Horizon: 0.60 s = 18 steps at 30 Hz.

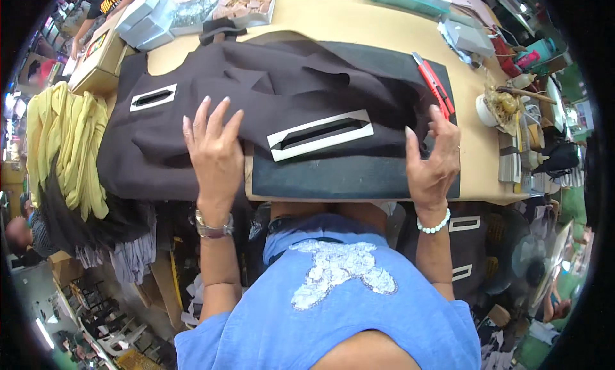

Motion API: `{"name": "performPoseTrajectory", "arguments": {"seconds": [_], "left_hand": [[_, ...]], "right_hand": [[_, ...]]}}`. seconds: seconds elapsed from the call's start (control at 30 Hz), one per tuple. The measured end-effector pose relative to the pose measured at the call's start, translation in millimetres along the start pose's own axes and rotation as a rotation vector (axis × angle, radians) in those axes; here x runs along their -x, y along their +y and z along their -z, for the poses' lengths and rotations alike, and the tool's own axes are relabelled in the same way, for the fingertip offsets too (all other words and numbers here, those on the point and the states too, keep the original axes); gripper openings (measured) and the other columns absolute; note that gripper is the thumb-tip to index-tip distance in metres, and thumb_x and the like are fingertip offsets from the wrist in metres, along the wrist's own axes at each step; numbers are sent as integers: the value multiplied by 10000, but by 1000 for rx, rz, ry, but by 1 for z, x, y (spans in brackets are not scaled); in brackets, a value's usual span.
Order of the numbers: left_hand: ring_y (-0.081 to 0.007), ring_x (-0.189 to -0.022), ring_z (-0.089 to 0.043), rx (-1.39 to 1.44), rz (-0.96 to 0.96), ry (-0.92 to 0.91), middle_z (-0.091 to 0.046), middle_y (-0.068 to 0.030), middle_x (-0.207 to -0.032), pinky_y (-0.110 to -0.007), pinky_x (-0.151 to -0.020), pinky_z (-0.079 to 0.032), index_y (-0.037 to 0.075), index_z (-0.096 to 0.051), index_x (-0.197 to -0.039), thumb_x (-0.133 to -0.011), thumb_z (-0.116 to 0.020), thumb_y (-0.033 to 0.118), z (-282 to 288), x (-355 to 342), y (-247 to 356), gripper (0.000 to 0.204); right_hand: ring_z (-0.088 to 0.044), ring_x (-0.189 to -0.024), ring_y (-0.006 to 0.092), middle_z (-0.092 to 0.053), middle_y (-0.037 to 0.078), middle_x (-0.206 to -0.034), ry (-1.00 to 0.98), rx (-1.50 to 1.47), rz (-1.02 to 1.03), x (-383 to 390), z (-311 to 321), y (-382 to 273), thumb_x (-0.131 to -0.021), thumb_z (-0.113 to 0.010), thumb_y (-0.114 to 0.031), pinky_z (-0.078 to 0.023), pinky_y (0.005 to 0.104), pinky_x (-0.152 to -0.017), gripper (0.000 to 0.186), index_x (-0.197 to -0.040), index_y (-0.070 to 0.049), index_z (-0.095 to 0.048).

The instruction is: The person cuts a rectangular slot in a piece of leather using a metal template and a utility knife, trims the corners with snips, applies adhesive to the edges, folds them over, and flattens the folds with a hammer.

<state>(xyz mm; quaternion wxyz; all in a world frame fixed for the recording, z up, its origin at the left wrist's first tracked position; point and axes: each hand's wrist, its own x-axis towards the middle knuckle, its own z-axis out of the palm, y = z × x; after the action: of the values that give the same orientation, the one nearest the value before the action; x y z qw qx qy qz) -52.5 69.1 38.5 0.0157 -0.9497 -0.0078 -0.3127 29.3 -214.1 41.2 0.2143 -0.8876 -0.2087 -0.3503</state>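
Note:
A dark brown piece of cloth [243, 91] lies rumpled across the table. Two slots are cut in it, each framed in white: a long frame [320, 137] between my hands and a smaller frame [153, 98] at the left. My left hand [216, 149] rests over the cloth with its fingers spread, holding nothing. At the cloth's right end is my right hand [437, 158], thumb and fingers apart and nothing between them. Just beyond its fingertips lies a red utility knife [435, 85]. Under the right part of the cloth is a dark cutting mat [359, 178].
Yellow cloth [64, 139] hangs over the table's left edge beside a cardboard box [96, 62]. Boxes of small pieces [243, 5] line the far edge. A white glue pot [488, 110] with a brush stands at right. Another person's arm [83, 33] shows at far left.

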Motion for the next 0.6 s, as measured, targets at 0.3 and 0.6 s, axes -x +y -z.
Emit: {"name": "performPoseTrajectory", "arguments": {"seconds": [0.3,0.6], "left_hand": [[-267,-773,-542,547,145,-141,-566,-93,-840,-382,-690,-432,24,-618,-832,-766,-648,102,-38,-1,92,106],[-284,-758,-548,558,208,-371,-558,-111,-747,-405,-690,-420,31,-596,-786,-782,-638,149,-58,-17,83,125]], "right_hand": [[-566,-802,246,-540,76,-838,-531,-355,392,-19,-48,-15,-718,-673,-126,-476,355,-716,195,-884,-56,-597],[-573,-828,279,-550,106,-922,-802,-564,118,-21,-61,12,-742,-676,-142,-477,380,-756,218,-929,-43,-627]]}}
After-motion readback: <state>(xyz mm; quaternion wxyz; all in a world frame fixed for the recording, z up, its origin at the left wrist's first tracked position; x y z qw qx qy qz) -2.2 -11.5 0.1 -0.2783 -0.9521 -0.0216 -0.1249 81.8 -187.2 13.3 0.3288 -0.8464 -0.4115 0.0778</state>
